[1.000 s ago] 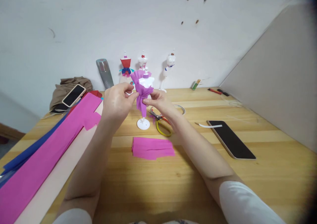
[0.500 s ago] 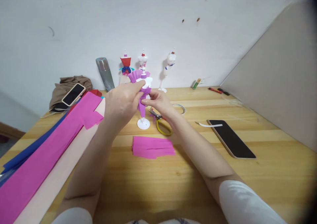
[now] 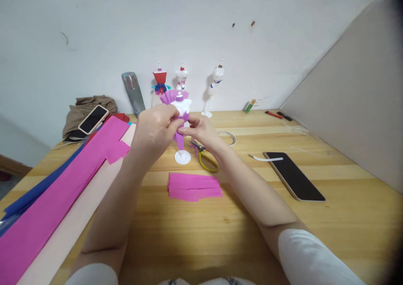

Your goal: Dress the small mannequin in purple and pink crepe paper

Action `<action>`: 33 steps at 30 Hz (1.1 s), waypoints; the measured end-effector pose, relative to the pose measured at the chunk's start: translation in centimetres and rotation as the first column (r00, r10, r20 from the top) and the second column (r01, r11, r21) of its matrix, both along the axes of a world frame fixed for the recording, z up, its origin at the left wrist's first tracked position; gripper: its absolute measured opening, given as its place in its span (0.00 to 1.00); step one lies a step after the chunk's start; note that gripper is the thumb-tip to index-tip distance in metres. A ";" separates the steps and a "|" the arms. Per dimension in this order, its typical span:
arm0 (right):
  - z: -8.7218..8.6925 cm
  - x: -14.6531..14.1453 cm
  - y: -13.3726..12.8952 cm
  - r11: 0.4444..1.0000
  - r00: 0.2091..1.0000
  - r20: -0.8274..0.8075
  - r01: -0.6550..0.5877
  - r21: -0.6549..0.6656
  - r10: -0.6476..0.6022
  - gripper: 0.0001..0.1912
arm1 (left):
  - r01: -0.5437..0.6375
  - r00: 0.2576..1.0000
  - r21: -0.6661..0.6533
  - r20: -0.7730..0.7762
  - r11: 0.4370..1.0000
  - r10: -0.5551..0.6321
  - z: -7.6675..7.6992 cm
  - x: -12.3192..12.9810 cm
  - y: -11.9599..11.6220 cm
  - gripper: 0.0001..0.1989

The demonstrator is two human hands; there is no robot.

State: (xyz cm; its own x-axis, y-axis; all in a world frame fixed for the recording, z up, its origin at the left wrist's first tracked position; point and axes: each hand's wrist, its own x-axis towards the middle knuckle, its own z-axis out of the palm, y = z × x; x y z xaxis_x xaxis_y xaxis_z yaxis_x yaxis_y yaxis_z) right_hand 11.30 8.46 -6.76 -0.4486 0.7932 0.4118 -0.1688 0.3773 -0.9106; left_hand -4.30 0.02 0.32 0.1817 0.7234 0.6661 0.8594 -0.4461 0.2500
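A small white dress form [image 3: 183, 105] stands on a round white base [image 3: 182, 157], leaning slightly left. Purple paper [image 3: 179, 140] is wrapped about its waist and hangs below, with a ruffled piece [image 3: 168, 96] behind its left shoulder. My left hand [image 3: 156, 127] pinches the purple paper at the waist from the left, thumb and fingers together. From the right, my right hand [image 3: 200, 129] grips the same paper between thumb and fingers. Exact fingertip contact is partly hidden. Folded pink paper [image 3: 195, 187] lies in front of the base.
Yellow-handled scissors [image 3: 208, 162] and a tape roll [image 3: 231, 137] lie right of the base. Three more dress forms stand by the wall, beside a flask [image 3: 134, 92]. Long paper sheets [image 3: 63, 192] cover the left side; a black phone [image 3: 294, 176] lies at right.
The top of the dress form has tilted slightly left, and both hands have shifted a little left with it. Their hold on the purple paper looks much the same.
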 end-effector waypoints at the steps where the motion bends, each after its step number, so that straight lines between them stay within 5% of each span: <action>1: 0.0 0.0 -0.1 1.000 1.000 0.003 -0.002 -0.002 0.002 0.15 | 0.004 1.000 0.002 0.012 1.000 -0.004 0.0 0.0 0.0 0.09; 9: 0.3 -0.2 -0.4 1.000 1.000 -0.016 -0.027 -0.007 0.027 0.14 | -0.020 0.998 0.061 0.064 0.998 0.017 -0.4 -0.3 0.3 0.09; 22: 0.1 -0.3 -0.3 1.000 1.000 -0.003 -0.027 -0.008 0.027 0.15 | -0.162 0.981 0.237 -0.065 0.958 0.182 -0.6 0.2 0.0 0.12; 33: 0.2 -0.5 -0.5 0.999 0.999 -0.002 -0.039 -0.003 0.039 0.16 | -0.159 0.980 0.214 -0.085 0.964 0.180 0.0 0.0 -0.1 0.13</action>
State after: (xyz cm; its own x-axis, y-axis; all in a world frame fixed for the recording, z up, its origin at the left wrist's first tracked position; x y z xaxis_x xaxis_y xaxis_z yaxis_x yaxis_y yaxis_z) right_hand 10.84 7.92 -6.60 -0.4781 0.7766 0.4102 -0.1852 0.3674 -0.9114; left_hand -4.34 -0.06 0.33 0.1434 0.5995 0.7874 0.9429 -0.3244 0.0752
